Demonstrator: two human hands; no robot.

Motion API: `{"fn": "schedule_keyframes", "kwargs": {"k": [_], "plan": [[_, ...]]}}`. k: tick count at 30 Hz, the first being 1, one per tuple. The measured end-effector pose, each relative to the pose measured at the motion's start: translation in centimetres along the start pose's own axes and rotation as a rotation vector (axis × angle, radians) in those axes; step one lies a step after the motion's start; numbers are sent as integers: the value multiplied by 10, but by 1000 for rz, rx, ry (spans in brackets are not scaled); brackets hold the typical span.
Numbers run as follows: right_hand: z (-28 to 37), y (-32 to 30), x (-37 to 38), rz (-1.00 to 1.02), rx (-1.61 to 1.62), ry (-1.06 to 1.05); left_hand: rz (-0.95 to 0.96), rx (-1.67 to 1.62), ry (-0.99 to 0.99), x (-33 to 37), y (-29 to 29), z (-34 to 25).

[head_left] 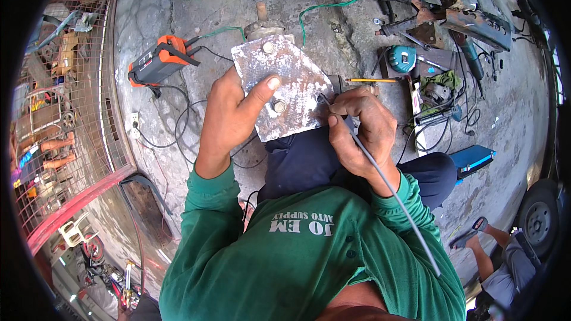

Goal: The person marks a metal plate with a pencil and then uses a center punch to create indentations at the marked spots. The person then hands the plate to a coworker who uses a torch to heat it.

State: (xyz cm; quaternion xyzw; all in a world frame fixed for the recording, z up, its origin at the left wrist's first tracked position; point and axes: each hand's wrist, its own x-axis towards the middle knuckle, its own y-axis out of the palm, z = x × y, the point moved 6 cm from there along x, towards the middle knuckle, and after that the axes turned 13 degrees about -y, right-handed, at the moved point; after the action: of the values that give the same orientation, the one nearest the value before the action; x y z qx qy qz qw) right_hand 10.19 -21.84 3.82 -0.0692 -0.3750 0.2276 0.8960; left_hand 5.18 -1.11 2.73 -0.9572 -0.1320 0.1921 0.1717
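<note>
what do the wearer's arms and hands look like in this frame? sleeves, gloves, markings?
Both hands bare: no gloves, rings or watch visible. Left hand and right hand look grimy, with dirt on the fingers. Green long sleeves reach the wrists, cuffs plain, matching the green shirt. No cables or markings on the arms.

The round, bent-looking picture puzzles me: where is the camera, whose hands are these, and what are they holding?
The camera sits on a person's head and looks down, so you see their own green sleeves coming up from the lower edge. Its wide lens bends straight lines near the rim.

The left hand steadies a flat, worn metal plate with two bolt heads, thumb pressed on its face. The right hand has a closed grip on a thin grey rod, whose tip meets the plate's right edge.

On the concrete floor lie an orange and black box with cables, a teal tape measure, a yellow pencil, a blue case and scattered metal parts. Another person's legs show at the lower right.
</note>
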Motion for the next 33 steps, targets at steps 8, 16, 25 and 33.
{"fn": "schedule_keyframes", "kwargs": {"k": [8,16,25,33], "plan": [[-4,6,-1,-14,-16,-49,-27,-48,32,6,0,2],[-4,6,-1,-14,-21,-61,-48,-52,44,8,1,5],[-4,7,1,15,-63,-119,-60,-60,49,7,2,5],[-8,9,2,29,-6,-134,-87,-40,42,7,3,2]]}}
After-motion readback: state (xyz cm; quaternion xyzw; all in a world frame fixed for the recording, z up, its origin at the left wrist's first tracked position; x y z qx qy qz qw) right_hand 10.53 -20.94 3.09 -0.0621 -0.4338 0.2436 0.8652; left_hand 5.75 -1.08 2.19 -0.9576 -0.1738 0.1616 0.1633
